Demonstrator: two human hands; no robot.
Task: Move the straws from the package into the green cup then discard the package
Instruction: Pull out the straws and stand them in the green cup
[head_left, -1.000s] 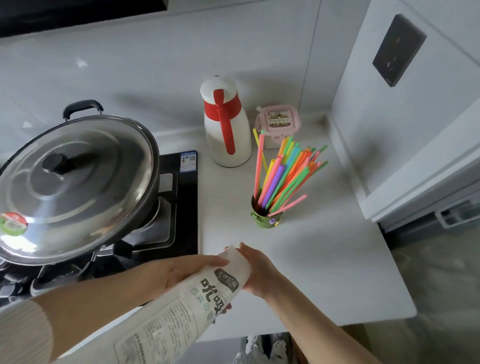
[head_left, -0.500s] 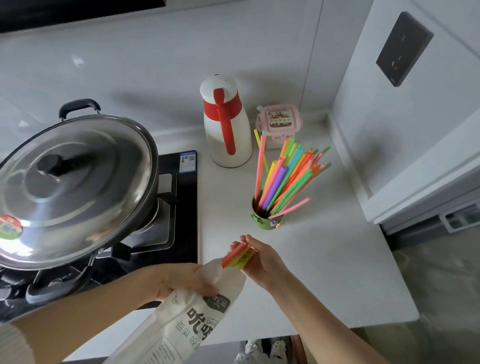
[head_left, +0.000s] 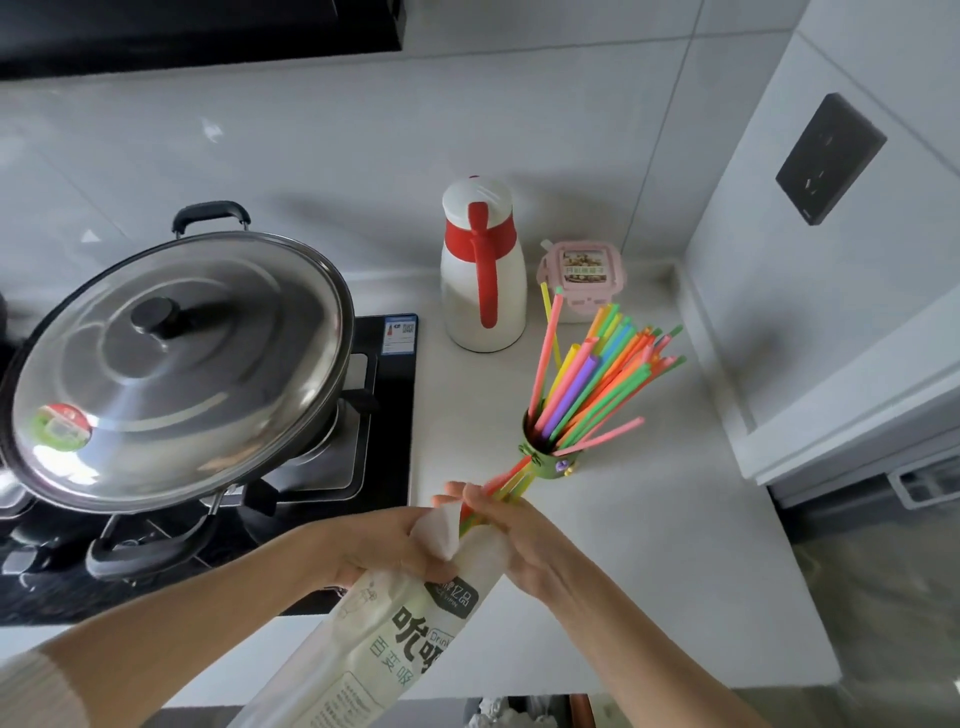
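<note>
Head view shows the right hand (head_left: 524, 545) pinching a small bunch of straws (head_left: 506, 480) at the mouth of the white package (head_left: 405, 634), while the left hand (head_left: 395, 545) is closed around the package neck just below that opening. The green cup (head_left: 551, 460), already bristling with coloured straws, stands on the counter (head_left: 649, 571) at about one o'clock from the hands, near them. To do this well, I would keep the left grip firm so the package stays put, draw the bunch straight along its length, then tip the lower ends into the cup's open side at ten o'clock, away from the leaning straws, to avoid toppling it.
</note>
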